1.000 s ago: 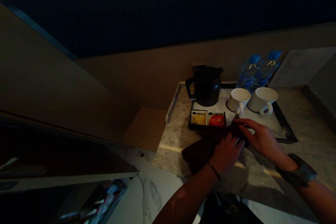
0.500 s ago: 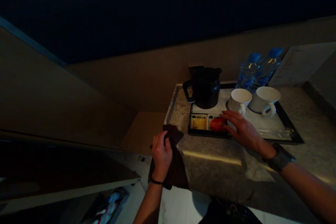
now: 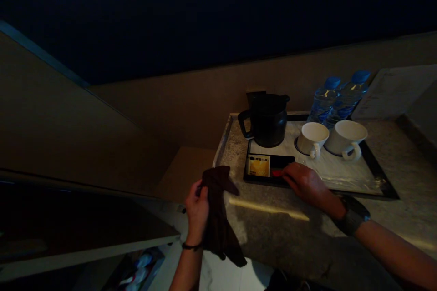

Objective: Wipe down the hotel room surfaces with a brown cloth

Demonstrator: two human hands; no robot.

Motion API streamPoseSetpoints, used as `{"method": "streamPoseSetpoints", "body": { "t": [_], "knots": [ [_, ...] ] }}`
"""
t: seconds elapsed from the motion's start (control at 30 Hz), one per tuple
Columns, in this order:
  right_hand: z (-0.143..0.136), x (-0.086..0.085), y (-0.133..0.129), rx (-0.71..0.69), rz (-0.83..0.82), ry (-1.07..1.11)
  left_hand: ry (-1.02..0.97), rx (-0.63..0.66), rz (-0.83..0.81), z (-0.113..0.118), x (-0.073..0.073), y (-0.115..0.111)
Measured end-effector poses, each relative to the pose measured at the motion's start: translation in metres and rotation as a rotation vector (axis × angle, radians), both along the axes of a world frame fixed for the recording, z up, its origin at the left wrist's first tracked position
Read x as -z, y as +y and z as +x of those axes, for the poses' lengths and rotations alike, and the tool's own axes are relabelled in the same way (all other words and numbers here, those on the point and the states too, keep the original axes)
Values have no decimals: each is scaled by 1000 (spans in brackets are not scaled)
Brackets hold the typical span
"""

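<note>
The left hand [image 3: 196,209] is over the left end of the stone-look tabletop [image 3: 280,227], its fingers curled inward and its thumb pressed against a dark brown cloth [image 3: 218,209]. The cloth is gripped near its upper left part and lies to the right of the fingers. Its long axis slants from the upper left toward the lower right, the loose lower end pointing down toward the person, past the tabletop's near edge. A shorter corner of it points right, toward the box [image 3: 282,161]. I cannot tell whether the cloth touches the tabletop.

The right hand [image 3: 305,184] reaches in from the right, fingers drawn close together and pinching a red packet [image 3: 277,173]. Only a narrow strip of the packet shows, just off the left end of the fingertips; its visible length runs roughly left to right, its free end pointing left. The rest is hidden by the fingers. The packet is at the box's right compartment, near the front wall; whether it touches the bottom I cannot tell. A yellow packet [image 3: 258,166] lies flat in the left compartment, printed face up.

The box sits at the near left corner of a dark-rimmed tray [image 3: 344,173]. Behind it stands a black kettle [image 3: 269,120], handle to the left. Two white mugs [image 3: 311,137] stand upright side by side on the right, with two blue-capped bottles [image 3: 322,102] behind them.
</note>
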State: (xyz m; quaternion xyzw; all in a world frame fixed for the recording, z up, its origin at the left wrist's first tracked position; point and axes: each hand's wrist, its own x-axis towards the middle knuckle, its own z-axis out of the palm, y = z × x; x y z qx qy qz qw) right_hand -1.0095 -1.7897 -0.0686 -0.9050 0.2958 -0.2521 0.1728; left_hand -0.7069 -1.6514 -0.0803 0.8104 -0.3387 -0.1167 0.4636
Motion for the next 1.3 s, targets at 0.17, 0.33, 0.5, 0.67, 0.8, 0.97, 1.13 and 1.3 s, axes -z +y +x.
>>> {"method": "streamPoseSetpoints", "body": {
  "t": [0.17,0.33,0.5,0.67,0.8,0.97,1.13,1.3],
  "knots": [
    [4,12,2,8,-134,-117,-138,75,-207,-2,-56,-28],
    [23,6,-10,95,-52,68,-208,397,-171,-48,-17,-78],
    [50,-14,-20,183,-34,229,60,246,-51,-57,34,-75],
    [66,-24,-27,201,-11,296,493,-98,-277,-16,15,-45],
    [74,-24,-30,167,-35,370,673,-285,-432,9,-7,-21],
    [88,-20,-38,181,-59,422,645,-258,-405,5,-10,-8],
    [88,-16,-38,154,-89,426,700,-239,-412,0,-4,-7],
    [73,-10,-32,34,-186,324,681,-211,-407,6,-2,-3]
  ]
}}
